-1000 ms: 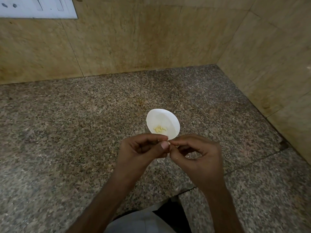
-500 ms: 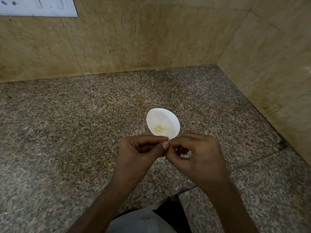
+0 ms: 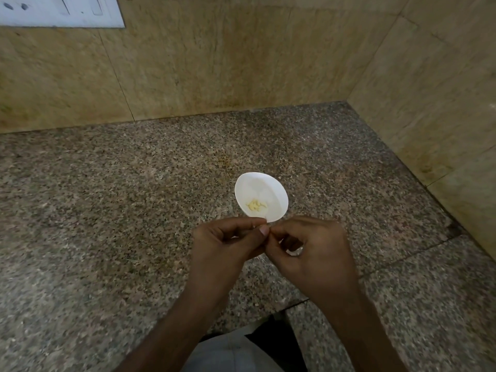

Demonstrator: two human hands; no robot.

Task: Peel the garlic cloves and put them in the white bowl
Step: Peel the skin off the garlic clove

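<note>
A small white bowl (image 3: 261, 189) sits on the speckled granite counter (image 3: 107, 210) with several pale yellow peeled garlic cloves (image 3: 256, 205) in its bottom. Just in front of the bowl, my left hand (image 3: 228, 245) and my right hand (image 3: 314, 251) meet fingertip to fingertip and pinch a garlic clove between them. The clove is almost wholly hidden by my fingers. A whitish scrap of garlic skin (image 3: 295, 251) shows under my curled right fingers.
Beige stone walls (image 3: 214, 63) close the counter at the back and on the right, forming a corner. A white switch plate (image 3: 59, 10) is on the wall at the top left. A seam in the granite (image 3: 402, 253) runs off to the right of my hands.
My right hand has shifted slightly at the fingertips while working the clove. The left hand and the bowl stay where they were.
</note>
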